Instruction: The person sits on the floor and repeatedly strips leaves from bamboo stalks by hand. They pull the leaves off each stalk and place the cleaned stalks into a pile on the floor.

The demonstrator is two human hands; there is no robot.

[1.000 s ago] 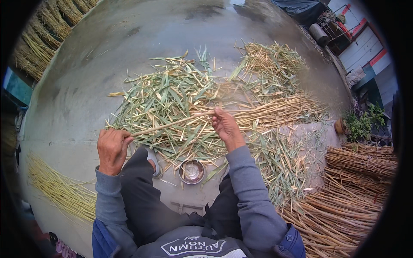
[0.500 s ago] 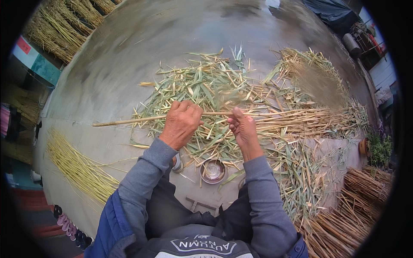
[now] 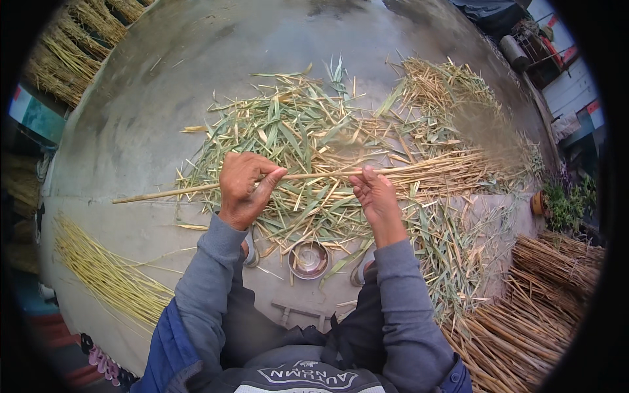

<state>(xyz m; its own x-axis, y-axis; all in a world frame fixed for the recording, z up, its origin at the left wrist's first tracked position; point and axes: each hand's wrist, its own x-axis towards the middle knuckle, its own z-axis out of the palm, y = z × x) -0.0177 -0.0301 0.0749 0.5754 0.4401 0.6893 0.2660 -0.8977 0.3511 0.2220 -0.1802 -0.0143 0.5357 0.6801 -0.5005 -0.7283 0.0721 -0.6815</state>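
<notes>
A long stalk is held level in both hands above a heap of green leaves.

The stalk is gripped in the closed left hand, its bare end reaching out to the left over the concrete floor; further along it is pinched between the fingers of the right hand, and its brushy tip is blurred. A small metal bowl is seen between the knees. Bundled stalks are laid at the left, and brown bundles at the right.
</notes>
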